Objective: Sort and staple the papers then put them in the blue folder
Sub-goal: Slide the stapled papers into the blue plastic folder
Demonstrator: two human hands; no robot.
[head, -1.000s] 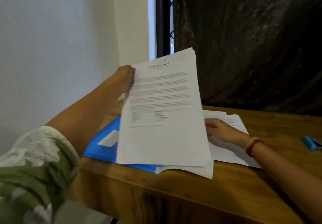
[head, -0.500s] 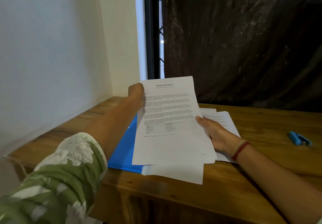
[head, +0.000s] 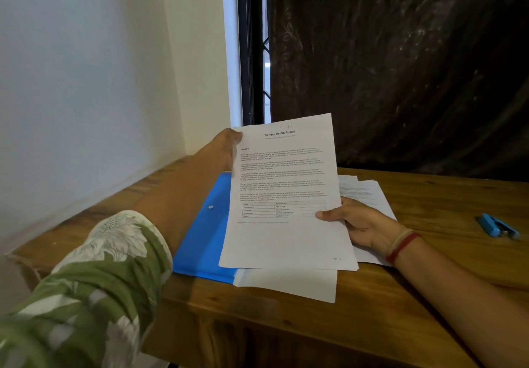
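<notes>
On my feed, a stack of papers (head: 286,239) headed "Sample Health Report" is held tilted up above the wooden surface (head: 372,324). The left hand (head: 229,147) grips its upper left edge. The right hand (head: 360,224) pinches its right edge, thumb on the front. A blue folder (head: 206,236) lies flat beneath, with loose sheets (head: 369,193) beside it. A blue stapler (head: 496,226) sits well apart on the right.

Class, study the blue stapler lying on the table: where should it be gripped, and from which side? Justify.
Probably grip the blue stapler across its long sides at mid-body, coming from above with the right hand: it lies flat on the table, on that hand's side.
</notes>
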